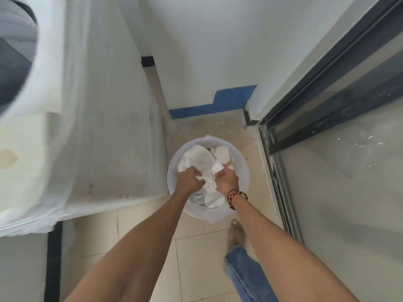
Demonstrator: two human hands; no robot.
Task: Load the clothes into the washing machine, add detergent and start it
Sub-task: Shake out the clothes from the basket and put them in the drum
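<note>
Nearest, a bare foot [236, 234] and a blue jeans leg [244, 273] are seen on the tiled floor [196, 253], below the right forearm. Both arms are stretched down into a translucent white bucket [242, 171] that stands on the floor. The left hand [188, 179] is clenched around a bunch of the white clothes [199, 159], with its fingers curled into the fabric near the bucket's left wall. The right hand [225, 177] is set just beside it, to the right; its fingers are bent down into the cloth, but whether a fold is actually gripped cannot be told. A red-and-black beaded bracelet [236, 198] is worn on the right wrist. The clothes are heaped inside the bucket, mostly beyond the fingertips of both hands, with some lying under the wrists. To the left of the left-hand fingers, well apart, the washing machine [104, 131] is seen wrapped in clear plastic film, and its round opening [17, 51] is blurred at the upper left edge. To the right of the right-hand fingers, a dark-framed glass door [327, 138] is seen. Farther beyond the bucket, a white wall [207, 40] with a blue painted strip [218, 105] at its base is met by the floor.
</note>
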